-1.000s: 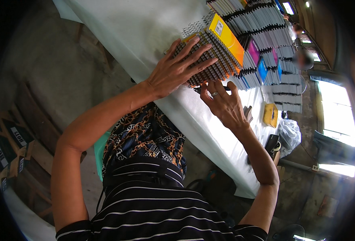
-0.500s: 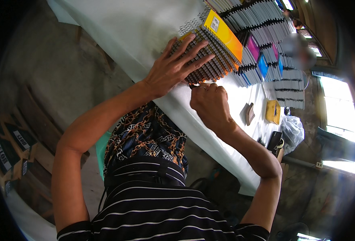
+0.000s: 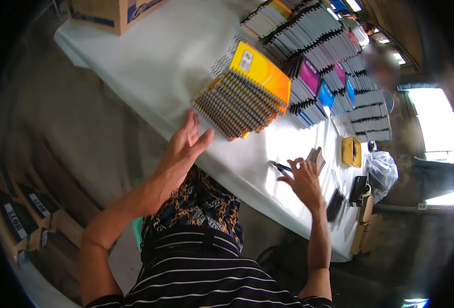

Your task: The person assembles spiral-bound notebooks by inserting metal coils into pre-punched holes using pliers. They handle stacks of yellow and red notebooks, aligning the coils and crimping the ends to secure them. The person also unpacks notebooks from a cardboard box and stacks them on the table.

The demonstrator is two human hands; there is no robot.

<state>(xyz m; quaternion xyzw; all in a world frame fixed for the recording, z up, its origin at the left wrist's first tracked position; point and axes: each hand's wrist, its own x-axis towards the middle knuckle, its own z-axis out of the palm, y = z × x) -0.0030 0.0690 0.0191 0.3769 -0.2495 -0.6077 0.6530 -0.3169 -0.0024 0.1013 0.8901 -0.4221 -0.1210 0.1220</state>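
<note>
A stack of spiral-bound notebooks (image 3: pixel 241 107) with yellow-orange covers lies on the white-covered table, its coiled edges facing me. My left hand (image 3: pixel 179 149) is beside the near left corner of the stack, fingers extended and nothing held. Farther right, my right hand (image 3: pixel 306 184) hovers low over the table with its fingers apart. Just by its fingertips lies a pair of pliers (image 3: pixel 280 166) with dark handles, partly hidden by the hand. A small brown block (image 3: pixel 317 158) sits right behind those fingers.
Many notebook stacks (image 3: pixel 304 46) with black coils line the table's far side. To the right are a yellow container (image 3: pixel 350 151), a clear plastic bag (image 3: pixel 382 169), a dark rectangular object (image 3: pixel 358 190) and loose black coils (image 3: pixel 335 208). A cardboard box (image 3: pixel 103 14) stands far left.
Both hands have left the notebook stack. My left hand drew back toward me; my right hand moved right with the pliers, which now lie on the table. The view has shifted too.
</note>
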